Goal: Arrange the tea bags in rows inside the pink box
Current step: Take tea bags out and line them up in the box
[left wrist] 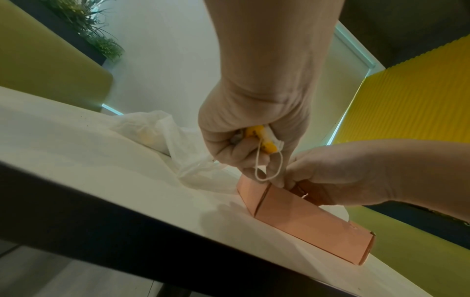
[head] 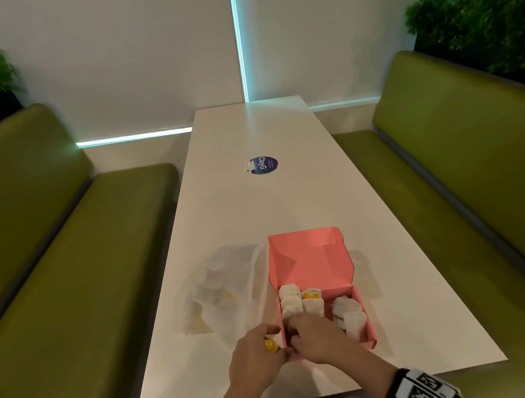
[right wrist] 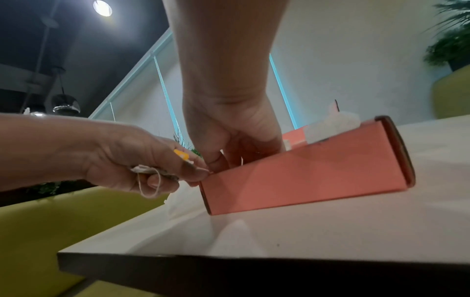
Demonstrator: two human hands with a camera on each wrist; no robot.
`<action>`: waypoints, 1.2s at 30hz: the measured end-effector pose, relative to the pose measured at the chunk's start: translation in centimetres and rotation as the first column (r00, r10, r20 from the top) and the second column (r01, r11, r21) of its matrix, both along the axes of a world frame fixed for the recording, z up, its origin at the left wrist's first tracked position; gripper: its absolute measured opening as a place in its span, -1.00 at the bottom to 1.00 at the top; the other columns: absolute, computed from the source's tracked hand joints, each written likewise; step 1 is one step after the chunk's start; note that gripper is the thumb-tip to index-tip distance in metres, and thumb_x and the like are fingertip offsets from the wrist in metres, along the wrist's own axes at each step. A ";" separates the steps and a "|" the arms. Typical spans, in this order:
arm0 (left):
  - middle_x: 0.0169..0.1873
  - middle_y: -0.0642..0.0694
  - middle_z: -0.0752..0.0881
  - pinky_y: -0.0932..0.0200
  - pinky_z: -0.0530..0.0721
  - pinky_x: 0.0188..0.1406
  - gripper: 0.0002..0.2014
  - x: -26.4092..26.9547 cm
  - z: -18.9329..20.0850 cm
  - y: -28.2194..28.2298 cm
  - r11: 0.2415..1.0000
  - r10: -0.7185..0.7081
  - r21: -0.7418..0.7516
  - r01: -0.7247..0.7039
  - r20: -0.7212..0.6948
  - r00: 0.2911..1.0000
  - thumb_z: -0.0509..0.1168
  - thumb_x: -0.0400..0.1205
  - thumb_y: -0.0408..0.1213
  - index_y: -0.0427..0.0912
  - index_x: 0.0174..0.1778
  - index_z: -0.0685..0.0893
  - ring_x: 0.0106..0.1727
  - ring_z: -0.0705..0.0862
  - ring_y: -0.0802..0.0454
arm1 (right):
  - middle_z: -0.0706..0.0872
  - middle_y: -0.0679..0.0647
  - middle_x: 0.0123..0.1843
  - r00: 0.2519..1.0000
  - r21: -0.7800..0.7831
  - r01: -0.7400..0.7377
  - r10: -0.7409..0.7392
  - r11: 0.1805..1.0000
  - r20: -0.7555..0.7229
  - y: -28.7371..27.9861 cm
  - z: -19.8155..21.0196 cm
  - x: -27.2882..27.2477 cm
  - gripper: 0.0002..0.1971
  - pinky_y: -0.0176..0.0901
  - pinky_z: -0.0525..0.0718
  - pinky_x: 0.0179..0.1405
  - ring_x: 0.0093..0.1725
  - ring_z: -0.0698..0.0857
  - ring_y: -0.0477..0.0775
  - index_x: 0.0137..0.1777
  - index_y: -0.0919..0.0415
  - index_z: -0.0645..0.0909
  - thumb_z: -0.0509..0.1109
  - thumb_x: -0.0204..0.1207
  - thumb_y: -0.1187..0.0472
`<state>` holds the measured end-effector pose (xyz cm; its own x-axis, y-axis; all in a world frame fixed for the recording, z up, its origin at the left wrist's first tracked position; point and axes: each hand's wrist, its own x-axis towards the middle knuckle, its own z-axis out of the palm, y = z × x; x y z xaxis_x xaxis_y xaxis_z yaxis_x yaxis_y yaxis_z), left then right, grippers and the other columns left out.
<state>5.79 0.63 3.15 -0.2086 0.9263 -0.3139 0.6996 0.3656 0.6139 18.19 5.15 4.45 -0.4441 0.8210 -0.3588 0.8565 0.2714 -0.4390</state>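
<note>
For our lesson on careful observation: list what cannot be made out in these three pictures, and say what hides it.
- Near left corner of the pink box: head view, covered by the right hand.
- Contents of the plastic bag: head view, blurred behind cloudy film.
- Tea bag count in the left hand: left wrist view, fingers wrap them.

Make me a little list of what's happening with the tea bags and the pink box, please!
Place: white table between green benches
Pink box: lid open, standing up at the back
In the box: tea bags in rows; the right side looks messier
Left hand: grips a tea bag with a yellow tag, its string hanging in a loop, just left of the box
Right hand: fingers reaching into the near left part of the box
Plastic bag: left of the box, more tea bags inside
</note>
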 end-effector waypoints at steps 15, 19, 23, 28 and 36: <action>-0.10 0.17 0.60 0.35 0.46 -0.17 -0.66 -0.4 0.5 -0.5 0.988 0.032 0.145 -0.052 0.138 0.990 0.50 0.44 -0.06 0.08 0.10 0.60 -0.02 0.59 0.16 | 0.51 0.00 -0.09 0.971 0.153 0.193 -0.167 0.969 -0.171 2.8 3.4 10.4 -0.63 -0.49 0.38 -0.26 -0.18 0.52 -0.13 -0.44 -0.12 0.48 0.51 0.38 0.32; -0.25 0.15 0.72 0.35 0.58 -0.22 -0.93 -0.6 1.0 -0.5 0.960 0.044 0.251 -0.126 0.310 0.950 0.45 0.50 -0.25 0.02 -0.17 0.72 -0.19 0.66 0.16 | 0.70 -0.04 -0.21 0.815 0.221 0.480 -0.339 0.849 -0.470 3.3 5.7 10.9 -0.82 -0.31 0.50 -0.21 -0.18 0.66 -0.01 -0.27 0.05 0.54 0.48 0.47 0.25; -0.22 0.17 0.79 0.50 0.57 -0.16 -0.92 -0.5 1.7 -0.1 0.937 0.018 0.317 -0.147 0.375 0.927 0.45 0.53 -0.27 0.02 -0.21 0.78 -0.14 0.69 0.31 | 0.70 0.00 -0.27 0.939 0.025 0.124 -0.109 0.992 -0.327 1.9 8.2 9.9 -0.69 -0.25 0.61 -0.19 -0.22 0.69 0.02 -0.34 -0.10 0.52 0.45 0.47 0.32; -0.11 0.23 0.77 0.50 0.56 -0.05 -0.90 0.0 2.2 0.1 0.929 -0.020 0.344 -0.137 0.417 0.909 0.43 0.55 -0.23 0.10 -0.14 0.79 -0.02 0.68 0.38 | 0.71 -0.03 -0.25 0.972 0.120 0.128 -0.101 0.984 -0.212 1.6 8.6 8.2 -0.71 -0.37 0.58 -0.24 -0.23 0.67 -0.08 -0.32 -0.10 0.51 0.41 0.47 0.32; 0.07 0.30 0.71 0.53 0.53 0.09 -0.59 0.6 2.6 0.1 0.945 -0.215 0.322 0.054 0.487 0.847 0.53 0.45 -0.19 0.07 0.22 0.70 0.13 0.61 0.52 | 0.75 0.04 -0.24 0.930 -0.080 0.075 -0.098 0.994 -0.353 0.9 8.5 7.0 -0.84 -0.08 0.74 -0.15 -0.33 0.72 -0.10 -0.21 0.08 0.59 0.41 0.48 0.37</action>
